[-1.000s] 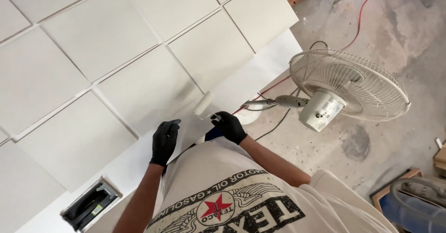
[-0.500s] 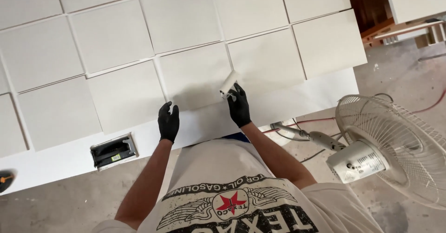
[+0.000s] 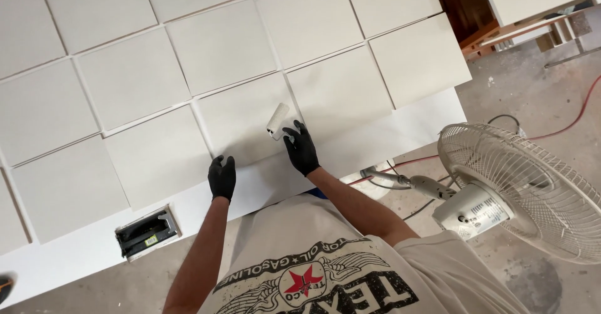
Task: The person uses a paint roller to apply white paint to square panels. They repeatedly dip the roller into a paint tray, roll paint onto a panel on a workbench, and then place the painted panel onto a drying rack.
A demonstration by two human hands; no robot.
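The right hand (image 3: 302,149), in a black glove, grips a small paint roller (image 3: 278,121) and presses it onto the white panel (image 3: 241,117) directly ahead, near that panel's lower right corner. The left hand (image 3: 221,177) (also gloved in black) rests flat with fingers spread on the white table surface (image 3: 400,129), just below the same panel's lower edge, holding nothing. More white panels (image 3: 134,76) lie in rows around it, separated by narrow gaps. A recessed black outlet box (image 3: 148,232) sits in the table to the left. At right, a white pedestal fan (image 3: 526,189) stands on the dusty concrete floor (image 3: 544,82), a red cable (image 3: 579,113) trailing behind it.
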